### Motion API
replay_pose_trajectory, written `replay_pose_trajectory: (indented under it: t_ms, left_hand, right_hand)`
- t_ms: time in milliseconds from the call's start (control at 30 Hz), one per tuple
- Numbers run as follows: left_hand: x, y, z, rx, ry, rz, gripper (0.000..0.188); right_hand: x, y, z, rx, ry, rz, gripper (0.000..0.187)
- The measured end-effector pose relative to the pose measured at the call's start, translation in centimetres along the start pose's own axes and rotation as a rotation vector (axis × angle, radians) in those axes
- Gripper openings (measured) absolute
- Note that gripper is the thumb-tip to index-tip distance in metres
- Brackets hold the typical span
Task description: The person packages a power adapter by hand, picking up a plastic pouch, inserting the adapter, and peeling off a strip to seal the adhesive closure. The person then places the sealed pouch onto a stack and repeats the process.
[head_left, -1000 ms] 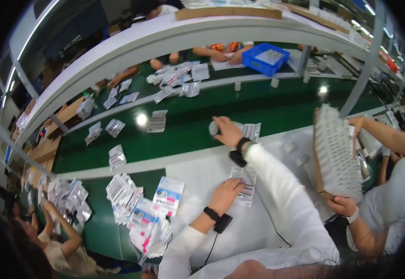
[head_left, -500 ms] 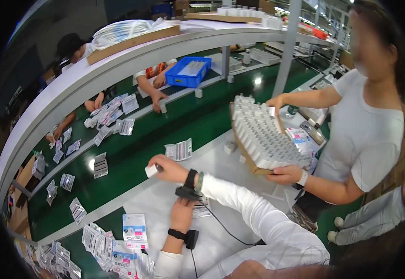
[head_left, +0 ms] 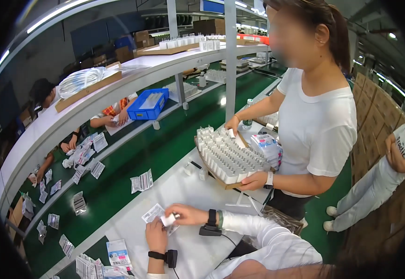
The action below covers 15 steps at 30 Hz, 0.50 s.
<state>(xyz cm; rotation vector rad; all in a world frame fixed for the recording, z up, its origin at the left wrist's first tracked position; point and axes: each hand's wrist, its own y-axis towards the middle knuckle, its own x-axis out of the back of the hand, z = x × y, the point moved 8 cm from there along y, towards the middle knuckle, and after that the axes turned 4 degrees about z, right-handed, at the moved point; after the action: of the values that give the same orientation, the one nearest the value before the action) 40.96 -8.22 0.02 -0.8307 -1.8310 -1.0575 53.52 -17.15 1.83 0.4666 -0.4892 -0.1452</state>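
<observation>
A small white charger block (head_left: 168, 219) with metal prongs is in my right hand (head_left: 187, 214), its fingers closed round it. Close beside it, my left hand (head_left: 156, 236) has its fingers bent over the near edge of a flat printed pouch (head_left: 153, 212) on the white table (head_left: 191, 246). The charger block is over the pouch, and I cannot tell whether it is inside. My hands partly hide the pouch. A band with a small black device is on each of my wrists.
To the right a person in a white shirt holds a cardboard tray (head_left: 228, 185) of white charger blocks. Beyond my table runs a green conveyor belt (head_left: 114, 197) with scattered pouches. Printed pouches (head_left: 118, 252) lie at lower left. A blue bin (head_left: 149, 106) stands across the belt.
My right hand has brought the charger block from near the belt's edge back to my left hand, over the pouch. The view has swung right. The co-worker still holds the tray.
</observation>
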Motion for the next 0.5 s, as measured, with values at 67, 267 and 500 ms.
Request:
replay_pose_trajectory:
  t_ms: [67, 267, 500]
  left_hand:
    - [0.3, -0.2, 0.2, -0.011, -0.100, -0.034, 0.026]
    - [0.5, -0.5, 0.8, -0.015, -0.191, -0.053, 0.029]
    - [0.4, -1.3, 1.8, 0.052, -0.247, -0.017, 0.033]
  right_hand:
    - [-0.7, -0.6, -0.2, -0.068, 0.016, 0.093, 0.045]
    - [-2.0, 0.2, 3.2, 0.039, -0.281, 0.210, 0.043]
    - [-2.5, 0.4, 1.8, -0.097, -0.034, 0.153, 0.048]
